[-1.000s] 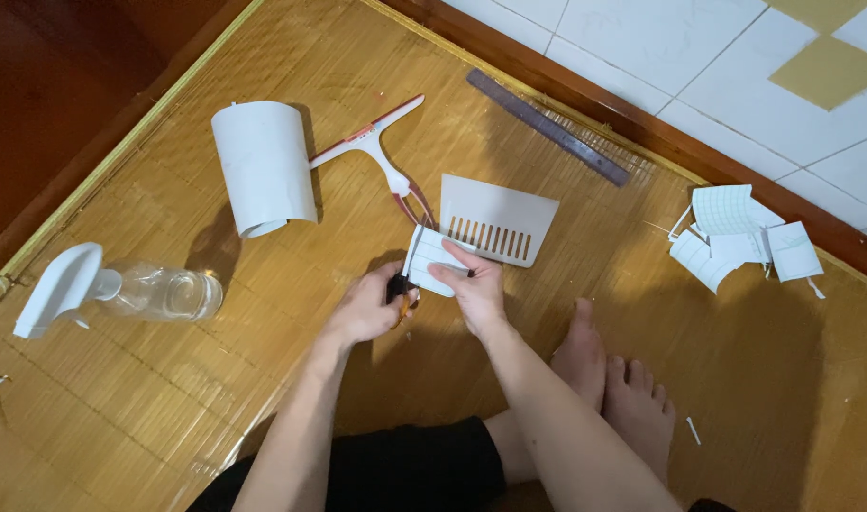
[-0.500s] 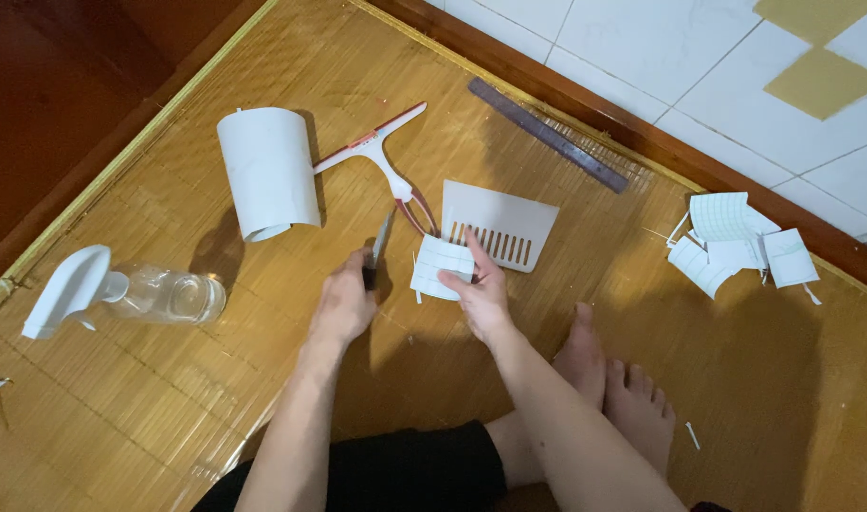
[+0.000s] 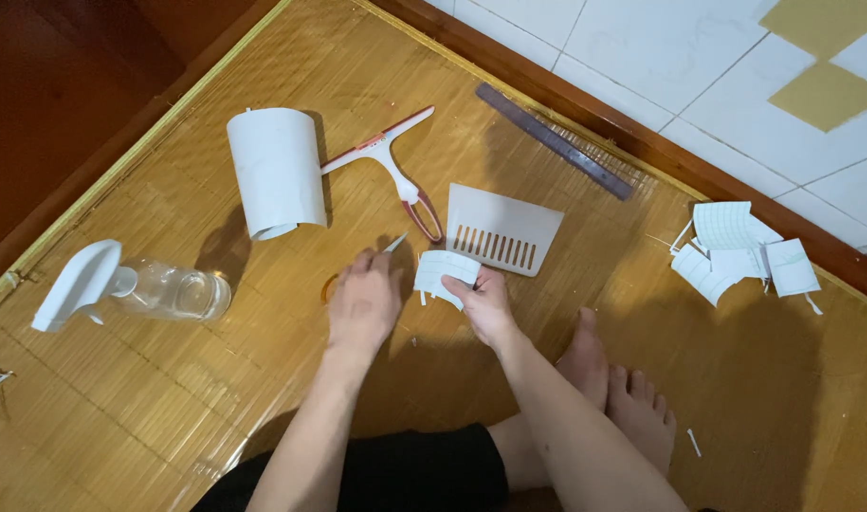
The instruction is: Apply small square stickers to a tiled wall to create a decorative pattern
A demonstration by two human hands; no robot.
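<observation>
White paper piece pinched in right hand, fingers curled around lower edge, piece lifted just above bamboo mat. Left hand closed around thin blade tool, tip poking out past fingers, pointing toward paper. Slotted white sheet just beyond paper piece. Squeegee and rolled white sheet farther up mat. Spray bottle lying well left of left hand. Paper scraps well right.
</observation>
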